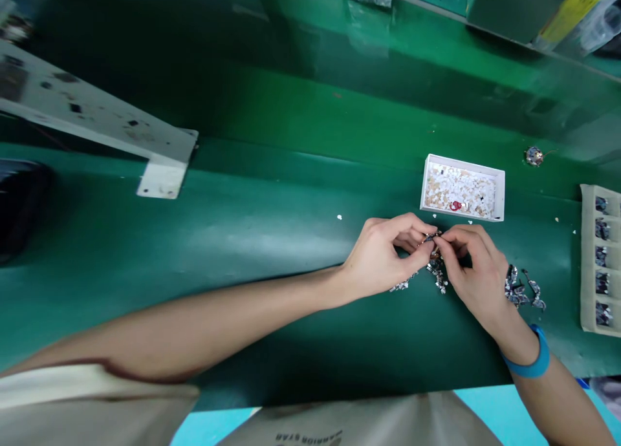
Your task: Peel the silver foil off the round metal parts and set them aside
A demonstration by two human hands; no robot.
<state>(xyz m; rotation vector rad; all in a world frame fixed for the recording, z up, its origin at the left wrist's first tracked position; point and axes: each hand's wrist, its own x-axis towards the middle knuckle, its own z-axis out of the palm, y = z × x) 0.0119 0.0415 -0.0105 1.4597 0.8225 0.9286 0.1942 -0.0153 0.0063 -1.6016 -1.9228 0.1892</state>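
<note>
My left hand (383, 255) and my right hand (473, 265) meet over the green table (252, 239), fingertips pinched together on one small dark metal part (429, 238). A loose heap of similar small shiny metal parts (436, 273) lies right under my fingers. More of them (521, 291) lie just right of my right wrist, which wears a blue band (533, 362). A white box (463, 187) of small white pieces, with one red piece in it, stands just beyond my hands.
A beige compartment tray (599, 258) with dark parts in its cells stands at the right edge. A white metal bracket (97, 119) juts in from the left. A small round metal item (533, 156) lies far right. Boxes and bags line the back.
</note>
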